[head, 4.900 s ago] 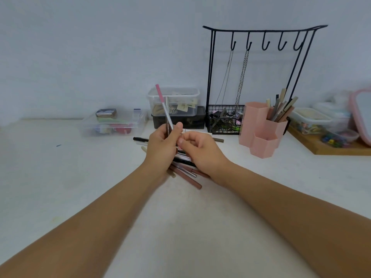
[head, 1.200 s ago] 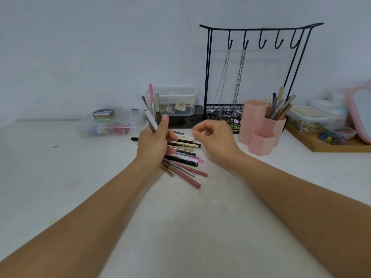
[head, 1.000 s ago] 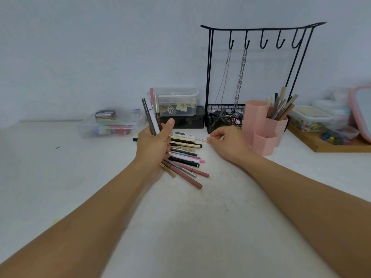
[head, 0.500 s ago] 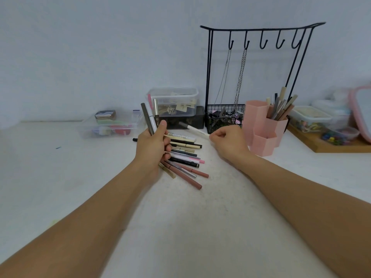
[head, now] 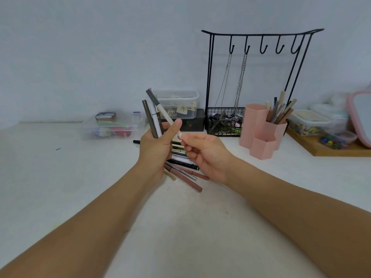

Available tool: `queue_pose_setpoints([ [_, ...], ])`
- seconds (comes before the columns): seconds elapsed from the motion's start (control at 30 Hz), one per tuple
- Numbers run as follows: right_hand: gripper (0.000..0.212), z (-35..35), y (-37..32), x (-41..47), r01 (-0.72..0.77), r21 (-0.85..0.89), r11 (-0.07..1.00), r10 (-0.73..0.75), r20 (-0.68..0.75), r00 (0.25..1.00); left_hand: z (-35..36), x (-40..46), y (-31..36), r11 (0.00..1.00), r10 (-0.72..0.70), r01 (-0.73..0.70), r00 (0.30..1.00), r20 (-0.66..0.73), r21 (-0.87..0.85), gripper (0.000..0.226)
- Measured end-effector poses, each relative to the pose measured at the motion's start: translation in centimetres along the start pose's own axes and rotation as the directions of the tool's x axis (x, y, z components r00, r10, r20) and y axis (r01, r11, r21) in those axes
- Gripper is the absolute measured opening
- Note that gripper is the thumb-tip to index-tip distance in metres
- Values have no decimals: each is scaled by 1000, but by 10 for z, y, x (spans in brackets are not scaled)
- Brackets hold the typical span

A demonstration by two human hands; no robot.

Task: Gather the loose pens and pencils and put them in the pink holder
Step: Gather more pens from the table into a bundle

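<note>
My left hand [head: 155,146] grips a bundle of pens [head: 153,119] that stick up above the fist. My right hand [head: 204,153] pinches the lower end of a white pen with a grey cap [head: 162,110], which leans against the left thumb and the bundle. Under both hands a pile of loose pens and pencils [head: 185,170] lies on the white table, partly hidden by my hands. The pink holder [head: 259,129], made of hexagonal cups, stands to the right with several pens [head: 279,111] in its back cup.
A black wire rack with hooks and hanging chains [head: 259,57] stands behind the holder, over a wire basket [head: 222,123]. Clear plastic boxes [head: 112,127] sit at the back. A wooden tray with containers [head: 329,137] is at the far right.
My right hand picked a white pen from the far side of the pile and carried it left to the bundle in my left hand.
</note>
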State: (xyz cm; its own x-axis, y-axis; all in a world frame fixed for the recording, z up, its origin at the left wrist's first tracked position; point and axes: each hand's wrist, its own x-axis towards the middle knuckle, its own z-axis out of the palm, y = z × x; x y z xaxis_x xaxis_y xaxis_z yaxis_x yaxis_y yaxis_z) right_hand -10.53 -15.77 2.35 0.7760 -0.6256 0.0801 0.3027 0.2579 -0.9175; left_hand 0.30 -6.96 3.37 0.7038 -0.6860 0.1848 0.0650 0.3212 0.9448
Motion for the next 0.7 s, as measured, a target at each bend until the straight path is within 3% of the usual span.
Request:
queue_pose_setpoints([
  [0.2,7,4,4,-4,23,-218,976,-17,32,999,1,4,-8,995,-40,46,997,-66,92,30],
  [0.33,10,1,5,-1,37,-317,948,-31,27,999,-3,10,-12,982,-24,39,996,-84,186,45],
  [0.43,10,-6,3,4,114,-391,913,-137,-31,990,-5,14,-11,979,-7,22,997,-76,203,49],
  [0.5,8,-16,1,8,205,-588,783,-305,-75,949,-6,17,-9,981,-14,35,994,-108,191,47],
  [0.6,13,-38,-3,16,210,-874,438,-487,-35,873,-10,21,-8,989,-51,69,989,-136,134,42],
  [0.63,16,-45,-4,20,184,-895,407,-496,-47,867,-11,21,-7,991,-60,76,989,-135,113,40],
  [0.7,24,-54,-5,29,103,-873,478,-437,-135,889,-14,21,-6,993,-69,82,988,-141,83,34],
])
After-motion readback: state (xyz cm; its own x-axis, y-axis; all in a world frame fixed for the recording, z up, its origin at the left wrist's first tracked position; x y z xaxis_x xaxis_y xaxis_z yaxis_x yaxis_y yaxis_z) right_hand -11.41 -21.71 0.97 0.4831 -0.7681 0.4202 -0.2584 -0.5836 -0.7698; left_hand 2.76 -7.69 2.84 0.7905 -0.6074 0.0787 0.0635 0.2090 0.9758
